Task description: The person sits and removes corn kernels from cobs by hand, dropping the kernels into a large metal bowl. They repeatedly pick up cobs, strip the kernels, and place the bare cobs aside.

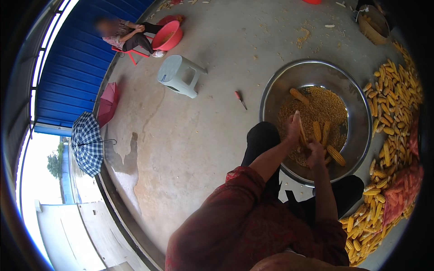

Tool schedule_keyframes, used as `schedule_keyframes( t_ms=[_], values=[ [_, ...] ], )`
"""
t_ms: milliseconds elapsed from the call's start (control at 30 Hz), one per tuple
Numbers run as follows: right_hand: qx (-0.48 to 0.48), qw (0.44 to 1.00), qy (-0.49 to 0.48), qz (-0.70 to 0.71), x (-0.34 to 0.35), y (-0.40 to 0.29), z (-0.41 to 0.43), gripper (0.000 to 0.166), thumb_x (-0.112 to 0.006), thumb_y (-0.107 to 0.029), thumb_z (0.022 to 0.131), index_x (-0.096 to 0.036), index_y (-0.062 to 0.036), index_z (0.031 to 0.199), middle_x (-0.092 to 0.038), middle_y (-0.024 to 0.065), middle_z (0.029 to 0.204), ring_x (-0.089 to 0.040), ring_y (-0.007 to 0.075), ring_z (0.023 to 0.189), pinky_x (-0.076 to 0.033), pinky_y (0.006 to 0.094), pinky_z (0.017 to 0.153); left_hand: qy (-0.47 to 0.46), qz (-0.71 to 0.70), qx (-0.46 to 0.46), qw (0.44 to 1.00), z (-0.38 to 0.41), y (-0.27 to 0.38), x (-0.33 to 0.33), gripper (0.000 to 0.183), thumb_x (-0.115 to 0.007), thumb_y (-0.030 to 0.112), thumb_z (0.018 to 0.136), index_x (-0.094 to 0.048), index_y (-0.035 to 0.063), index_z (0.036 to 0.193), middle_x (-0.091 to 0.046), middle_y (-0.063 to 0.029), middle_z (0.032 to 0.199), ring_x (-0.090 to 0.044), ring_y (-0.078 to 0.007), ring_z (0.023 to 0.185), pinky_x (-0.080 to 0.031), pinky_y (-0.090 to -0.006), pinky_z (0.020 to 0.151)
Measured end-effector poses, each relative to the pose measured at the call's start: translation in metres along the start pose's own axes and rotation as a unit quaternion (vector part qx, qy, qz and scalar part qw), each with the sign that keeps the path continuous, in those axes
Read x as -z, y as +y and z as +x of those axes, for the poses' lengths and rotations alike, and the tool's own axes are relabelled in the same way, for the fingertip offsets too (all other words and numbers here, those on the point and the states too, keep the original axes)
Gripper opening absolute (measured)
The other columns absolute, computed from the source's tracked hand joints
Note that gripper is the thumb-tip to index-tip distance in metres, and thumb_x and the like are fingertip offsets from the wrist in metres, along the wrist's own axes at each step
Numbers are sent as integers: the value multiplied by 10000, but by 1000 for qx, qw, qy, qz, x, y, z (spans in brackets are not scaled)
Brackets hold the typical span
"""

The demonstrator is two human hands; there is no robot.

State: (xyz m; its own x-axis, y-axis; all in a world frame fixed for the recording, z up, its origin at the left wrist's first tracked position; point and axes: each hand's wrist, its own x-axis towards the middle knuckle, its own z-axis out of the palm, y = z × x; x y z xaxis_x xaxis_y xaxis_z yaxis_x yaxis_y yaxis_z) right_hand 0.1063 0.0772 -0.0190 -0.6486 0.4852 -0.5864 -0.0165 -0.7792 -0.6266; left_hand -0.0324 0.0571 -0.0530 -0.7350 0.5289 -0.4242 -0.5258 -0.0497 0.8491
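A wide stainless steel basin (360, 135) stands on the floor between my knees. Loose corn kernels (327, 100) cover much of its bottom. Over it, my left hand (292, 128) grips a corn cob (302, 134) along its upper part, and the cob slants down towards my right hand (316, 151). My right hand is closed at the cob's lower end, where the fingers partly hide it. Beyond the right hand lie several ears of corn, one of them an ear (335, 155) near the basin's right side. Another cob (299, 96) rests on the kernels farther up.
A long heap of corn ears (390, 101) with a red mesh bag (401, 189) runs along the right. Left of the basin lie a red-handled screwdriver (241, 100) and a plastic stool (181, 74). A seated person (130, 35) has a pink basin (168, 36). Open umbrellas (87, 144) stand far left.
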Motion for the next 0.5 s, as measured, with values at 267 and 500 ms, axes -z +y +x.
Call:
schedule_keyframes(
  t_ms=[267, 500],
  values=[
    [27, 978, 110, -177, -13, 2, 1, 239, -414, 2, 810, -486, 33, 1036, -526, 91, 709, -490, 149, 485, -380, 277, 413, 11, 48, 31, 998, -6, -3, -6, 336, -478, 467, 912, -489, 148, 808, -410, -35, 694, -444, -193, 595, -393, -442, 546],
    [44, 977, 98, -183, -4, 12, 8, 252, -396, 2, 840, -486, 22, 1075, -521, 80, 708, -494, 136, 490, -405, 293, 431, -5, -1, 91, 996, -3, -4, -1, 348, -438, 495, 920, -468, 150, 881, -369, -24, 790, -376, -172, 622, -315, -423, 598]
  ],
)
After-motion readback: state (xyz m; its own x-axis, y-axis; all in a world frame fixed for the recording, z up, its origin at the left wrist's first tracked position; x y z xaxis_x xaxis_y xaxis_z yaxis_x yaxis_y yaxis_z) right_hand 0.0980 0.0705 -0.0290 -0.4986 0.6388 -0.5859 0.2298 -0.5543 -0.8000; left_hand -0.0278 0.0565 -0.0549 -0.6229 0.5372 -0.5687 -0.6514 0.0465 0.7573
